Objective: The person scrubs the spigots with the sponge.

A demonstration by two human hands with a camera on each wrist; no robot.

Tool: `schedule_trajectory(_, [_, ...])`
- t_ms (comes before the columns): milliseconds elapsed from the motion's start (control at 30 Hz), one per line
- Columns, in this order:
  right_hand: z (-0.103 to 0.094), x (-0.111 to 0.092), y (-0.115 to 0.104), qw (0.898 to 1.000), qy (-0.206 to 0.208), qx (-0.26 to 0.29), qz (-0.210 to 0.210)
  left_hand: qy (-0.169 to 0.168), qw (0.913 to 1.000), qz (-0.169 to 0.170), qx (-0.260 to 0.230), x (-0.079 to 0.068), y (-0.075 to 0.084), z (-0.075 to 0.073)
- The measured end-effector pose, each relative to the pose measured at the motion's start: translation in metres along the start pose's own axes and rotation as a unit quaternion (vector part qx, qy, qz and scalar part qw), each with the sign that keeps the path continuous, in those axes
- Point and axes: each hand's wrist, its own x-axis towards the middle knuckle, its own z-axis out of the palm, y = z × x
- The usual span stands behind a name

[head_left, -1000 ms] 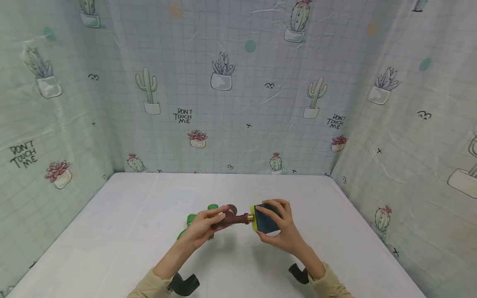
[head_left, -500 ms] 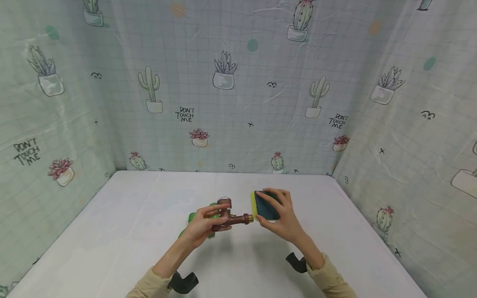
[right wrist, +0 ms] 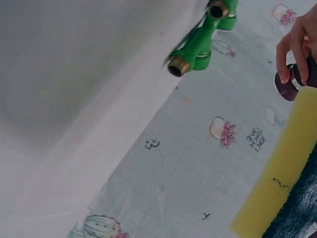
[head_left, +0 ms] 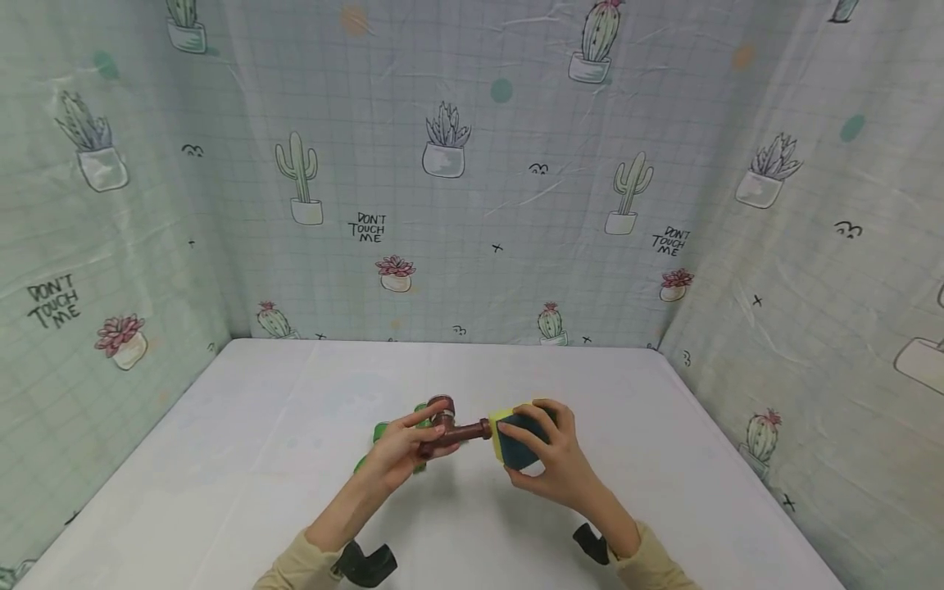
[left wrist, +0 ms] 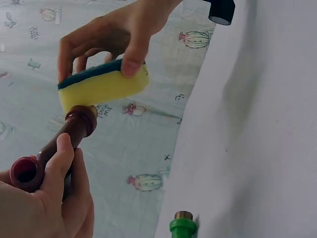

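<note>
My left hand [head_left: 398, 451] holds a reddish-brown T-shaped pipe fitting [head_left: 465, 432] above the white table, thumb along its body in the left wrist view. Its long arm points right and ends in a collar with a brass tip [left wrist: 94, 110]. My right hand [head_left: 553, 451] pinches a sponge [head_left: 519, 444] between thumb and fingers. The sponge has a yellow foam side [left wrist: 106, 91] and a dark blue-green scouring side [right wrist: 297, 203]. Its yellow face is right at the fitting's brass end and hides most of it. In the right wrist view, the right hand itself is almost out of sight.
Green pipe fittings [right wrist: 198, 44] with brass threaded ends stand on the white table [head_left: 258, 442], partly behind my left hand. A black curved piece [head_left: 369, 565] shows at the left wrist, another [head_left: 592, 543] at the right. Cactus-print cloth [head_left: 487, 205] walls the back and sides.
My right hand lifted the sponge, then brought it back down over the brass end, tilting it. The left hand turned the fitting upward, then tipped it slightly again.
</note>
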Motion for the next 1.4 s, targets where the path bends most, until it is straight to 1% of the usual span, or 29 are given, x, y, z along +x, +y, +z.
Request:
schedule_trajectory(100, [-0.001, -0.002, 0.004, 0.999, 0.005, -0.013, -0.032, 0.001, 0.9998, -0.012, -0.014, 0.002, -0.001, -0.004])
schedule_trajectory(200, [-0.002, 0.001, 0.007, 0.999, 0.022, -0.020, -0.040, 0.008, 0.9996, -0.018, -0.022, 0.004, 0.000, -0.006])
schedule_trajectory(267, [-0.002, 0.005, 0.006, 0.999, 0.034, -0.017, -0.032, 0.010, 0.9995, -0.022, -0.022, 0.004, 0.000, -0.006])
schedule_trajectory(333, [-0.002, 0.011, 0.006, 0.999, 0.037, -0.012, -0.020, 0.005, 0.9995, -0.024, -0.021, 0.005, 0.001, -0.005])
schedule_trajectory(467, [0.001, 0.016, 0.003, 1.000, 0.016, -0.002, 0.004, -0.007, 0.9997, -0.022, -0.013, 0.004, 0.003, -0.003])
schedule_trajectory(567, [0.002, 0.011, 0.003, 1.000, -0.005, -0.005, 0.009, -0.004, 0.9996, -0.022, -0.016, 0.002, 0.004, -0.002])
schedule_trajectory(667, [0.003, 0.003, 0.003, 1.000, -0.023, -0.009, 0.003, 0.004, 0.9993, -0.027, -0.024, 0.002, 0.003, -0.003])
schedule_trajectory(733, [0.002, -0.001, 0.004, 1.000, -0.027, -0.008, -0.001, 0.013, 0.9993, -0.024, -0.025, 0.002, 0.003, -0.003])
schedule_trajectory(800, [0.000, -0.003, 0.006, 1.000, -0.025, -0.004, 0.006, 0.025, 0.9995, -0.012, -0.018, 0.002, 0.002, -0.004])
schedule_trajectory(867, [0.000, -0.003, 0.007, 0.999, -0.016, 0.014, 0.025, 0.034, 0.9994, 0.005, -0.007, 0.002, 0.002, -0.004])
schedule_trajectory(967, [0.000, -0.002, 0.008, 0.995, -0.010, 0.065, 0.074, 0.031, 0.9992, 0.022, 0.014, 0.001, 0.001, -0.003])
schedule_trajectory(1067, [0.003, 0.001, 0.007, 0.987, -0.009, 0.117, 0.113, 0.005, 0.9993, 0.021, 0.031, 0.000, 0.000, -0.002])
schedule_trajectory(1167, [0.004, 0.004, 0.005, 0.982, -0.001, 0.145, 0.122, -0.034, 0.9970, 0.003, 0.069, -0.001, -0.001, -0.002])
schedule_trajectory(1267, [0.001, 0.006, 0.006, 0.981, 0.013, 0.155, 0.117, -0.066, 0.9879, -0.012, 0.139, -0.002, -0.001, -0.005])
schedule_trajectory(1333, [-0.003, 0.007, 0.006, 0.981, 0.013, 0.154, 0.113, -0.070, 0.9796, -0.014, 0.188, -0.003, -0.001, -0.006])
schedule_trajectory(1400, [-0.005, 0.007, 0.006, 0.982, 0.007, 0.150, 0.111, -0.063, 0.9710, -0.007, 0.230, -0.004, 0.000, -0.006])
